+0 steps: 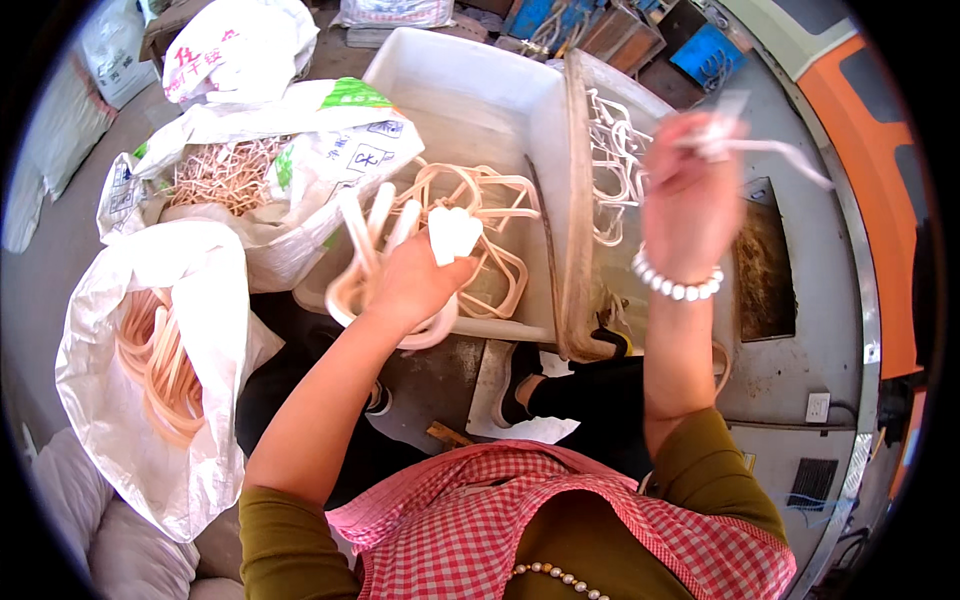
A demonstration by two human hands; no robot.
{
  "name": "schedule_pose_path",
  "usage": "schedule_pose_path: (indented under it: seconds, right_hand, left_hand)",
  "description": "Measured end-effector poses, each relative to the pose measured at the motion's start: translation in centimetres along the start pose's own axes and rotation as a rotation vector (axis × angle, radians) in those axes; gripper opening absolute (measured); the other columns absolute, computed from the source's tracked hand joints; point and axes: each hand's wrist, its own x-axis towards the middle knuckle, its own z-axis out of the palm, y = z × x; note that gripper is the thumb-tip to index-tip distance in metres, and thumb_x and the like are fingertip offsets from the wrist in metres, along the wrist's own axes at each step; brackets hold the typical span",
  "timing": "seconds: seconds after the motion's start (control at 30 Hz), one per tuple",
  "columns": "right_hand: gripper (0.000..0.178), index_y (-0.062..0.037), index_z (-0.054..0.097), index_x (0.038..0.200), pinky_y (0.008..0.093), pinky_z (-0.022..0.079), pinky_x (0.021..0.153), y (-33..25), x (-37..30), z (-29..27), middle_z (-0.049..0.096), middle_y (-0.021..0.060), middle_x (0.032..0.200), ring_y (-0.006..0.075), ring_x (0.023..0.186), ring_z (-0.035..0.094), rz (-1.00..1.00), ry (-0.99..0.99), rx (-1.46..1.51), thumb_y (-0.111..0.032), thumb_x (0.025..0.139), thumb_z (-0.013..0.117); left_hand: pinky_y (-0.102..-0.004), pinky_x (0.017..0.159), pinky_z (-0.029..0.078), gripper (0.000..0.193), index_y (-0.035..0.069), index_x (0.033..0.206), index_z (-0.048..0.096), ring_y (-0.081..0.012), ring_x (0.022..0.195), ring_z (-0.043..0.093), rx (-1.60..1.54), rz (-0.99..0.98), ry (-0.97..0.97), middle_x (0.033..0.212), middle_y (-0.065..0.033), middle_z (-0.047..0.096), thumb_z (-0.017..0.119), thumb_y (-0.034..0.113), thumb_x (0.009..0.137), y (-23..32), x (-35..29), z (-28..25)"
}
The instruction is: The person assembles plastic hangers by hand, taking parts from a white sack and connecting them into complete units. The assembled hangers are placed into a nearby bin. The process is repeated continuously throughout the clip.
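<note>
My left hand is closed round a bundle of pale, bent rubber-like loops above the white tub. A bright white block-shaped end sticks up from that grip; I cannot make out what it is. Loose peach-coloured loops lie in the tub below. On the right, my right hand is raised and smeared by motion, a beaded bracelet at its wrist. Its fingers are pinched on a thin white strip, whose free end trails to the right. White loops lie close to this hand.
A white tub stands ahead, with a second container's brown edge beside it. Open white sacks on the left hold long peach strips and short scraps. A grey metal surface with a rectangular opening and an orange machine are at right.
</note>
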Motion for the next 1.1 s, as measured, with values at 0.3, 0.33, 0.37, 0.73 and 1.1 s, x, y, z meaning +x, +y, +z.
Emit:
schedule_pose_path:
  seconds: [0.3, 0.33, 0.37, 0.73, 1.1]
  right_hand:
    - [0.014, 0.0018, 0.060, 0.099, 0.0252, 0.048, 0.064, 11.9, 5.0, 11.9, 0.062, 0.0099, 0.083, 0.0129, 0.071, 0.060, -0.479, -0.141, -0.610, -0.007, 0.089, 0.054]
    - [0.015, 0.0019, 0.060, 0.099, 0.0258, 0.048, 0.064, 11.4, 3.9, 10.5, 0.062, 0.0103, 0.084, 0.0138, 0.072, 0.060, -0.182, -0.185, -0.435, -0.007, 0.089, 0.055]
    - [0.015, 0.0019, 0.060, 0.100, 0.0264, 0.048, 0.064, 10.7, 2.9, 9.0, 0.063, 0.0107, 0.084, 0.0147, 0.072, 0.061, 0.108, -0.207, -0.262, -0.007, 0.088, 0.057]
    - [0.024, -0.0031, 0.064, 0.098, 0.0464, 0.050, 0.075, 29.4, -28.2, 0.3, 0.066, 0.0189, 0.093, 0.0392, 0.085, 0.063, 0.916, -1.370, -0.998, -0.021, 0.085, 0.055]
    - [0.024, -0.0079, 0.061, 0.103, 0.0427, 0.052, 0.072, 38.3, -35.0, 1.1, 0.064, 0.0185, 0.099, 0.0318, 0.095, 0.063, 0.603, -1.382, -1.313, -0.023, 0.090, 0.048]
  left_hand:
    - [-0.0304, 0.058, 0.052, 0.017, -0.003, 0.099, 0.059, -0.0197, 0.067, 0.063, -0.883, -0.368, 0.005, 0.079, -0.0123, 0.064, 0.061, 0.001, 0.083, -0.4, 0.4, -5.0]
    - [-0.0301, 0.059, 0.053, 0.019, -0.004, 0.101, 0.058, -0.0199, 0.068, 0.064, -0.937, -0.317, 0.074, 0.079, -0.0127, 0.064, 0.062, -0.001, 0.082, -0.2, 0.2, -6.2]
    - [-0.0305, 0.061, 0.055, 0.022, -0.005, 0.102, 0.057, -0.0204, 0.071, 0.065, -0.938, -0.289, 0.143, 0.079, -0.0136, 0.064, 0.063, -0.001, 0.081, 0.4, 0.1, -7.0]
    - [-0.0322, 0.089, 0.050, 0.032, -0.010, 0.113, 0.054, -0.0217, 0.096, 0.063, -0.764, 0.020, 0.545, 0.103, -0.0173, 0.063, 0.061, 0.007, 0.087, 1.5, 0.4, -10.5]
    - [-0.0318, 0.090, 0.047, 0.027, -0.009, 0.111, 0.055, -0.0202, 0.096, 0.060, -0.887, -0.053, 0.558, 0.102, -0.0137, 0.062, 0.057, 0.008, 0.090, 1.2, 1.0, -11.7]
